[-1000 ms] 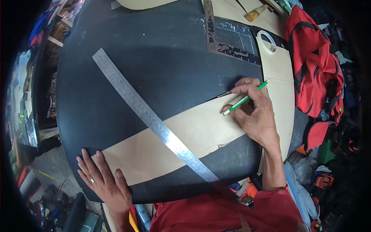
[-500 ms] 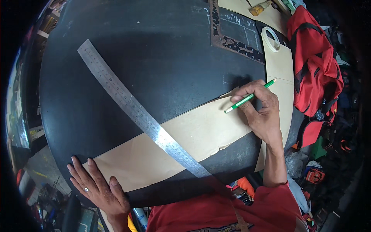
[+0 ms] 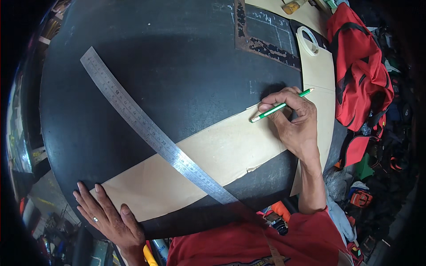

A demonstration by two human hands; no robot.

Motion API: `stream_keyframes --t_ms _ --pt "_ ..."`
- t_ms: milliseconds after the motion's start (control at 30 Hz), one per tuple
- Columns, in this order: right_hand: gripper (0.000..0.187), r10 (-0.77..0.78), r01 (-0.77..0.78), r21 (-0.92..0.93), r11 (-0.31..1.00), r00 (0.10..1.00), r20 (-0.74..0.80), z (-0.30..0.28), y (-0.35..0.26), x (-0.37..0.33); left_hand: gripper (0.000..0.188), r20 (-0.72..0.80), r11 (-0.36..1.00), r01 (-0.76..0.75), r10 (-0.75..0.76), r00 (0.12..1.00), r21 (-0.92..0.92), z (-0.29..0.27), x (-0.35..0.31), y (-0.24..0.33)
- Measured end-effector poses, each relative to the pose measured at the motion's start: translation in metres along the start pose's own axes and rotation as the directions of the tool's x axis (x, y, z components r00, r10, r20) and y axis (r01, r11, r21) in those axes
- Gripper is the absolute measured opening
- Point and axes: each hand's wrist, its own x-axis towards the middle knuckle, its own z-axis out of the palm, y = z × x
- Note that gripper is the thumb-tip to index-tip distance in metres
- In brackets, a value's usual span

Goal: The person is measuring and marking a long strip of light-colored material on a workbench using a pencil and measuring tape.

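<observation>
A long tan strip of stiff sheet [image 3: 222,146] lies slantwise on the dark worktop. My left hand [image 3: 108,217] rests flat at its left end, fingers spread, a ring on one finger. Over the strip's right end, my right hand [image 3: 297,126] pinches a green pencil [image 3: 270,112] between thumb and fingers. The pencil's sharpened tip points up and right, away from the strip, and its blunt end is over the strip. A long steel ruler [image 3: 146,128] crosses the middle of the strip; its near end falls in shadow by my red shirt.
A rusty metal square [image 3: 242,42] lies on the dark worktop [image 3: 177,75] near chalk lines. A larger tan sheet [image 3: 319,71] bears a white roll of tape [image 3: 307,41]. Beyond the right edge is a red bag [image 3: 361,71]. A yellowish brush-like handle [image 3: 293,7] lies far off.
The view has shifted slightly, so most things appear a little farther left. My right hand has moved slightly away from me with the pencil. My left hand stays flat at the strip's end.
</observation>
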Motion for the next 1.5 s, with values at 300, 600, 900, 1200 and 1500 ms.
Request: stream_keyframes --t_ms 300,600,900,1200,1500 --pt "0.023 0.007 -0.007 0.003 1.0 1.0 0.011 -0.001 -0.001 0.0 0.071 0.034 0.999 0.012 -0.014 0.999 0.031 -0.001 0.0 -0.001" --pt "0.021 0.0 -0.001 0.069 0.998 1.0 0.01 0.0 -0.001 0.002 0.066 0.226 0.993 -0.07 0.089 0.97 -0.093 -0.04 0.019 0.02" --pt "0.019 0.047 -0.048 0.083 0.995 0.999 0.012 0.001 0.0 0.001 0.088 0.03 0.707 -0.51 0.598 0.801 -0.49 -0.024 0.077 0.066" --pt "0.019 0.054 -0.052 0.106 0.993 0.998 -0.016 0.001 -0.001 -0.001 0.068 0.125 0.795 -0.497 0.565 0.816 -0.348 -0.032 0.081 0.052" --pt "0.011 0.066 -0.055 0.16 0.986 0.996 -0.063 0.008 0.008 -0.007 0.057 0.135 0.937 -0.293 0.32 0.938 -0.191 -0.026 0.038 -0.013"
